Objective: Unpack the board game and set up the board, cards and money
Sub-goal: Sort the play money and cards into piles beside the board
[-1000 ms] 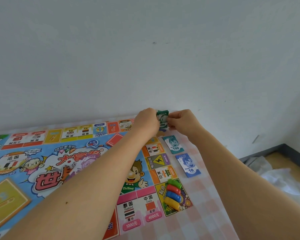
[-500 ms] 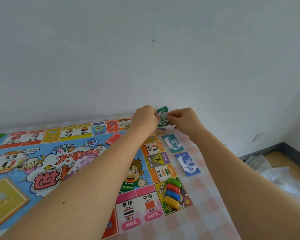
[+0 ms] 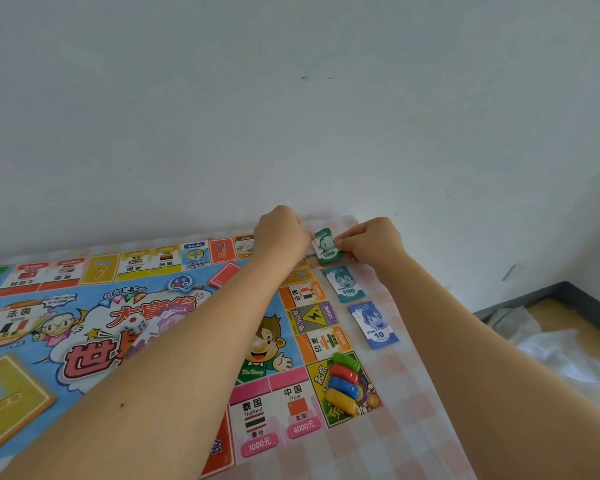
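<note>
Right hand (image 3: 373, 242) pinches thin rectangular paper 1000-note stack (image 3: 327, 250).

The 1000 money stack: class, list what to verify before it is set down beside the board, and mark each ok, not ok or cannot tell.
1. 1000 stack gripped by right hand: ok.
2. Left hand clear of the stack: cannot tell; its fingers are hidden.
3. Bare tablecloth beyond the 100 stack to take it: ok.
4. 100 stack and 10 stack lie in a row off the board: ok.
5. Stack squared up: cannot tell.
</note>
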The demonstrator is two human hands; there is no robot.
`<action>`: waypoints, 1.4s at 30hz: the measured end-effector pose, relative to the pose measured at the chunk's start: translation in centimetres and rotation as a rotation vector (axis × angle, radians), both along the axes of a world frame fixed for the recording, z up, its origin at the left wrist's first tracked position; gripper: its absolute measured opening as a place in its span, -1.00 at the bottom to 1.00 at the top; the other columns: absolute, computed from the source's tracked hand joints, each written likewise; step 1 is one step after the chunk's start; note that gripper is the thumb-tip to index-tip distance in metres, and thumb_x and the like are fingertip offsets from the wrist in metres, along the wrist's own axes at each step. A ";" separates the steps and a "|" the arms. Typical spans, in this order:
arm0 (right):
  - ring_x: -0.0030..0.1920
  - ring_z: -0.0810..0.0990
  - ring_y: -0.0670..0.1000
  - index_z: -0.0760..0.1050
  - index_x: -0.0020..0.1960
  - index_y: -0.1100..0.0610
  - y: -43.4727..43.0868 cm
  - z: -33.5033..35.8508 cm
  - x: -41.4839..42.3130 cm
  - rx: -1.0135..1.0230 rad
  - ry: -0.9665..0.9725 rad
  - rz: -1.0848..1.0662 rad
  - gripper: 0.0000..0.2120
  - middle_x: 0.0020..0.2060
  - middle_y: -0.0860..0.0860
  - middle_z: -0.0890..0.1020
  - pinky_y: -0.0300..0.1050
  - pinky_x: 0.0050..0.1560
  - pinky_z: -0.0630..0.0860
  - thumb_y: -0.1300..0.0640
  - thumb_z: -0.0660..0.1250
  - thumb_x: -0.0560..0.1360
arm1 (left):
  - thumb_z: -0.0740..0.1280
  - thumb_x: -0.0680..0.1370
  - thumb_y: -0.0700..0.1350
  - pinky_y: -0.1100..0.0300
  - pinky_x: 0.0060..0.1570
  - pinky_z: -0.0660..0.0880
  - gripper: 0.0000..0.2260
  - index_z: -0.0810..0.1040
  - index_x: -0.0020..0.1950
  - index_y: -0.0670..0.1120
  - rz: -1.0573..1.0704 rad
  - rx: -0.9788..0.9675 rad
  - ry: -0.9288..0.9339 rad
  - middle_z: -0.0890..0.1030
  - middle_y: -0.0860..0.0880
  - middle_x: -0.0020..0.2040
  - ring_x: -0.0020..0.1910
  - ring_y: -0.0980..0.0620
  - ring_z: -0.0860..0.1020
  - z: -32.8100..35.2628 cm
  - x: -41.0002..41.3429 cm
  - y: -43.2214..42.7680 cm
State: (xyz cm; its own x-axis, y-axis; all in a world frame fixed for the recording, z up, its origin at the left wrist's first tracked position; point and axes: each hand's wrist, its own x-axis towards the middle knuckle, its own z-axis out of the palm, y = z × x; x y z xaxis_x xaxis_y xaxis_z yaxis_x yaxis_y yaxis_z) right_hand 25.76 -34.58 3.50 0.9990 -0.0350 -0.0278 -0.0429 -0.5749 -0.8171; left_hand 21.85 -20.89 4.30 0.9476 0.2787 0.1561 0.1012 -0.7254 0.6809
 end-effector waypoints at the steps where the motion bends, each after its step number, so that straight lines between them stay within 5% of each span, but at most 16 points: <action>1: -0.12 0.65 0.06 0.61 -0.32 0.06 0.1 -0.1 0.0 -0.028 0.002 -0.001 -0.85 -0.19 0.09 0.69 0.04 0.00 0.62 0.20 0.45 0.41 | 0.34 0.51 -0.14 0.18 -0.27 0.41 -0.68 0.28 -0.37 0.02 0.001 0.013 -0.012 0.53 -0.05 -0.27 -0.24 -0.05 0.52 0.0 0.0 0.1; 4: -0.08 0.65 0.04 0.65 -0.23 0.10 0.3 -0.1 0.0 -0.075 0.005 -0.004 -0.93 -0.16 0.08 0.70 0.00 -0.02 0.62 0.18 0.43 0.43 | 0.33 0.52 -0.14 0.21 -0.18 0.35 -0.92 0.52 -0.19 -0.05 -0.020 0.016 -0.034 0.54 -0.08 -0.14 -0.14 -0.04 0.50 0.2 -0.1 0.4; 7: -0.08 0.65 0.06 0.68 -0.13 0.19 0.4 0.3 -0.2 -0.117 -0.013 -0.009 -0.91 -0.16 0.10 0.69 -0.02 -0.04 0.62 0.22 0.40 0.43 | 0.34 0.53 -0.13 0.22 -0.09 0.36 -0.81 0.60 0.09 -0.15 -0.020 0.001 -0.057 0.62 -0.10 0.05 0.04 -0.06 0.56 0.5 -0.2 0.4; 15: -0.33 0.50 0.05 0.65 -0.10 0.32 0.9 1.7 -2.3 -0.204 -0.150 -0.007 -0.81 -0.11 0.23 0.68 0.13 -0.05 0.62 0.29 0.29 0.41 | 0.28 0.53 -0.20 0.24 -0.05 0.43 -0.83 0.66 0.01 -0.11 -0.057 0.036 -0.081 0.66 -0.04 -0.01 0.02 -0.01 0.59 3.1 -2.4 2.8; 22: -0.48 0.43 -0.16 0.68 -0.07 0.07 4.7 2.6 -8.9 -0.158 -0.168 0.225 -0.83 -0.39 -0.11 0.58 -0.34 -0.52 0.32 0.20 0.30 0.50 | 0.31 0.54 -0.12 0.30 -0.12 0.37 -0.85 0.63 0.06 -0.06 -0.113 0.088 -0.010 0.60 0.06 -0.07 -0.09 0.13 0.52 4.8 -9.3 7.5; 26: -0.41 0.48 -0.18 0.68 0.00 0.08 6.4 2.6 -12.6 -0.227 -0.197 0.412 -0.82 -0.17 -0.06 0.66 -0.37 -0.42 0.37 0.22 0.32 0.50 | 0.33 0.54 -0.10 0.30 -0.10 0.36 -0.84 0.62 0.09 -0.03 -0.063 0.109 0.019 0.61 0.05 0.00 -0.07 0.14 0.52 4.4 -14.3 9.9; 31: -0.02 0.60 -0.01 0.57 0.21 0.12 8.4 2.4 -15.4 -0.482 -0.159 0.483 -0.68 0.10 0.02 0.63 -0.11 0.05 0.54 0.02 0.34 0.51 | 0.34 0.53 -0.09 0.23 -0.02 0.43 -0.83 0.61 0.11 0.00 0.050 0.146 -0.019 0.62 0.04 0.05 -0.01 0.11 0.54 2.2 -18.4 11.3; 36: -0.01 0.51 0.01 0.50 0.16 0.07 9.9 0.8 -16.3 -0.518 -0.098 0.415 -0.52 0.08 0.04 0.54 -0.12 -0.05 0.48 -0.16 0.46 0.34 | 0.33 0.54 -0.07 0.18 0.07 0.41 -0.81 0.60 0.14 0.05 0.073 0.178 -0.030 0.57 0.05 0.19 0.10 0.08 0.53 -0.4 -19.3 11.7; 42: -0.12 0.52 -0.03 0.46 0.02 0.02 9.7 0.3 -15.9 -0.344 -0.063 0.328 -0.59 -0.11 -0.04 0.53 -0.17 -0.18 0.45 -0.06 0.54 0.30 | 0.33 0.54 -0.07 0.24 0.03 0.35 -0.84 0.61 0.11 0.03 0.113 0.159 -0.113 0.56 0.04 0.18 0.13 0.08 0.51 -1.2 -18.7 12.7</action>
State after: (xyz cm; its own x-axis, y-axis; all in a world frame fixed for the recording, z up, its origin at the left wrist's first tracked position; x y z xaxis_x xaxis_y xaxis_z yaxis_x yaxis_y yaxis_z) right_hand 9.83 -24.88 3.76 0.9582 0.2861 -0.0086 0.2300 -0.7874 -0.5719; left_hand 3.13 -8.21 3.05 0.8857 0.3458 0.3097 0.1180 -0.8129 0.5704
